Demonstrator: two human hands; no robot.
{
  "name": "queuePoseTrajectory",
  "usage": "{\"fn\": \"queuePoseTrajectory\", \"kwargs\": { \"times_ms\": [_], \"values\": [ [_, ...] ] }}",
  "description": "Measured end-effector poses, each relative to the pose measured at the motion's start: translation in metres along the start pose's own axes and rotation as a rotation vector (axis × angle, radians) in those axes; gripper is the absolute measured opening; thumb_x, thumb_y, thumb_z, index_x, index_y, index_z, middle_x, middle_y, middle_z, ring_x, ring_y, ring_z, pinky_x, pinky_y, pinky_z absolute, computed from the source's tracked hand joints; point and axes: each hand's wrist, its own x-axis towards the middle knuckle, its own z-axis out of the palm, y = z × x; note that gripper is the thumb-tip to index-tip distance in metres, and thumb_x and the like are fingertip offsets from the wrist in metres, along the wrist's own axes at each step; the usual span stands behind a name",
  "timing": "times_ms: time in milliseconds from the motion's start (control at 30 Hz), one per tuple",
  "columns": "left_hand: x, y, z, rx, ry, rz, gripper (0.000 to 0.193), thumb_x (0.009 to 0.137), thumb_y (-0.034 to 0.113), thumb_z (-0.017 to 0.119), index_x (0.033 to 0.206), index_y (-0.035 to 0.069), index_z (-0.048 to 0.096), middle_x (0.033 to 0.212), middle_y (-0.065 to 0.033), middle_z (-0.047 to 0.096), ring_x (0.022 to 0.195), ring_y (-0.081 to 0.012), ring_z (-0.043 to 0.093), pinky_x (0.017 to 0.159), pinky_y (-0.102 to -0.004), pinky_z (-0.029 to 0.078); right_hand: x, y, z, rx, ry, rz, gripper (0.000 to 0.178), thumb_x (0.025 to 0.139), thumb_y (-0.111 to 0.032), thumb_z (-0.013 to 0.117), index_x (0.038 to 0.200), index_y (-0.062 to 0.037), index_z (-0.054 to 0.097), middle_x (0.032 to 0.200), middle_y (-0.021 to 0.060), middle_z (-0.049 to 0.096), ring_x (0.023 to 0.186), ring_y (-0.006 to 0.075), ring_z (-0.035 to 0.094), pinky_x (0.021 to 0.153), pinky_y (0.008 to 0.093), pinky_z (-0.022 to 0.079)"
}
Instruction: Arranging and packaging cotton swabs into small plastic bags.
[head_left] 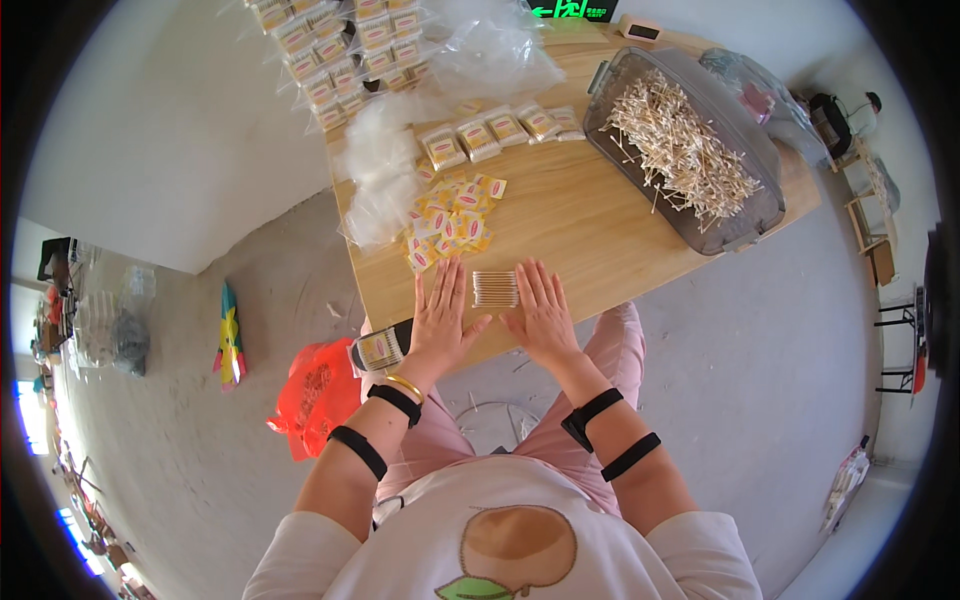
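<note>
A neat row of cotton swabs [495, 289] lies flat on the wooden table [560, 200] near its front edge. On its left side my left hand [440, 318] rests flat on the tabletop, fingers stretched out. My right hand [540, 312] lies the same way at the row's right end, its index finger close to or touching the swab tips; which, I cannot tell. Neither hand grips anything. Beyond my left fingertips is a loose pile of small yellow and white printed cards [455, 218].
A grey plastic bin [745, 165] at the right holds many loose swabs. Filled swab packets [480, 140] line the back, near stacked packets [320, 60] and clear plastic bags [380, 165]. One packet [380, 350] sits by my left wrist. A red bag [315, 395] is on the floor.
</note>
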Motion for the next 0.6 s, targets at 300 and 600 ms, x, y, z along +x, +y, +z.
{"fn": "queuePoseTrajectory", "kwargs": {
  "times_ms": [300,600],
  "values": [
    [0.009,0.014,0.034,0.017,-0.017,-0.085,0.098,0.1,0.069,0.028,0.157,-0.011,0.018,0.167,-0.0273,0.012,0.158,-0.0353,0.004,0.126,-0.0558,-0.002,0.007,-0.012,0.035,-0.277,0.0,0.007,0.082,0.094,-0.038,0.058,0.157,0.0042,0.025,0.164,0.0251,0.025,0.155,0.0409,0.017,0.126,0.0539,0.014],
    [0.01,0.009,0.007,-0.011,-0.131,-0.076,0.092,0.102,0.058,0.039,0.156,-0.013,0.016,0.165,-0.0303,0.014,0.157,-0.0374,0.007,0.126,-0.0535,0.002,0.011,-0.013,0.032,-0.196,0.01,-0.044,0.083,0.096,-0.045,0.054,0.156,0.0045,0.027,0.163,0.0275,0.023,0.154,0.0427,0.016,0.126,0.0541,0.014]
  ]
}}
